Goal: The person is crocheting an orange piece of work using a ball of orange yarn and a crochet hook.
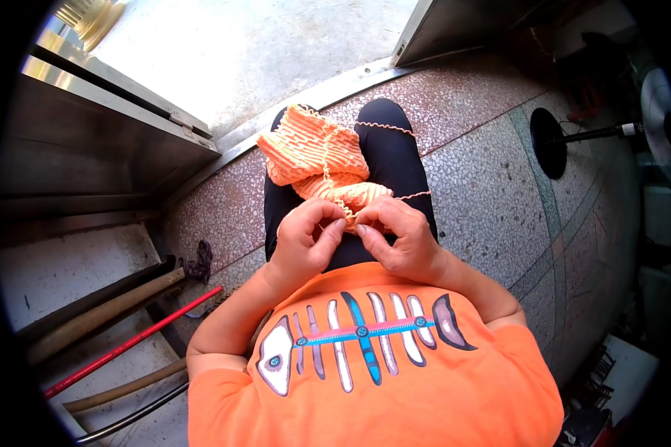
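Observation:
An orange knitted piece lies bunched over my thighs, mostly on the left one. Kinked orange yarn runs down across it to my fingertips. My left hand pinches the yarn between thumb and forefinger. Close beside it, my right hand pinches the yarn at the knit's near edge, the thumb and forefinger curled together. The fingers partly hide what lies between them, and I cannot tell whether a needle is there. Another kinked strand crosses my right knee.
A metal door sill runs beyond my knees, with metal door panels to the left. Several poles, one a red pole, lean at lower left by a dark tangled bundle. A pedestal fan stands right on the terrazzo floor.

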`<state>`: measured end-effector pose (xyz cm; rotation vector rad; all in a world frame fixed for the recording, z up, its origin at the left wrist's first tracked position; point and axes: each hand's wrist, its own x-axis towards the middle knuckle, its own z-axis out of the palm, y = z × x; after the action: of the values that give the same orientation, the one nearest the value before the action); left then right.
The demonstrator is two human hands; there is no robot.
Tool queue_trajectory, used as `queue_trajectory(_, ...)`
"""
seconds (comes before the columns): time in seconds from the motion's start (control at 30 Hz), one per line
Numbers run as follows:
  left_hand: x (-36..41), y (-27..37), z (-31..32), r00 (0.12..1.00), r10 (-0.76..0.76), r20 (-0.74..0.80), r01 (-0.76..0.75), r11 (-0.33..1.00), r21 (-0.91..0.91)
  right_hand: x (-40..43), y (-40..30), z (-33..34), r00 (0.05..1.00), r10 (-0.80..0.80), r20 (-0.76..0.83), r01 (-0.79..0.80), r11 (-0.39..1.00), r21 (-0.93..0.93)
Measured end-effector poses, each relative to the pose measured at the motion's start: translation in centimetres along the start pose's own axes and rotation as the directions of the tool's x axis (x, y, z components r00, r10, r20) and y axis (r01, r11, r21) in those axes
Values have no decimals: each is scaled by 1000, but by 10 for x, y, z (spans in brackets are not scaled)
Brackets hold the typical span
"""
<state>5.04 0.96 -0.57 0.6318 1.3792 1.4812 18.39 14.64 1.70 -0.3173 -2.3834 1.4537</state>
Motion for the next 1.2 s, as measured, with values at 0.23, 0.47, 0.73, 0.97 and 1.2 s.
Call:
queue_trajectory(0.23,6,0,4,707,665,241,-591,369,717,0,-1,3,997,73,-41,-72,997,29)
queue_trajectory(0.47,6,1,6,653,693,306,-612,246,752,-2,5,5,989,145,-24,-142,986,88)
queue_trajectory(0.73,6,2,5,651,679,340,-628,229,744,-4,9,8,963,268,12,-264,942,208)
queue_trajectory(0.97,3,7,5,753,623,211,-586,491,644,-2,9,6,984,172,-49,-165,980,115)
queue_trajectory(1.2,3,12,5,742,614,268,-588,404,701,3,2,2,995,-94,-45,86,985,-151)
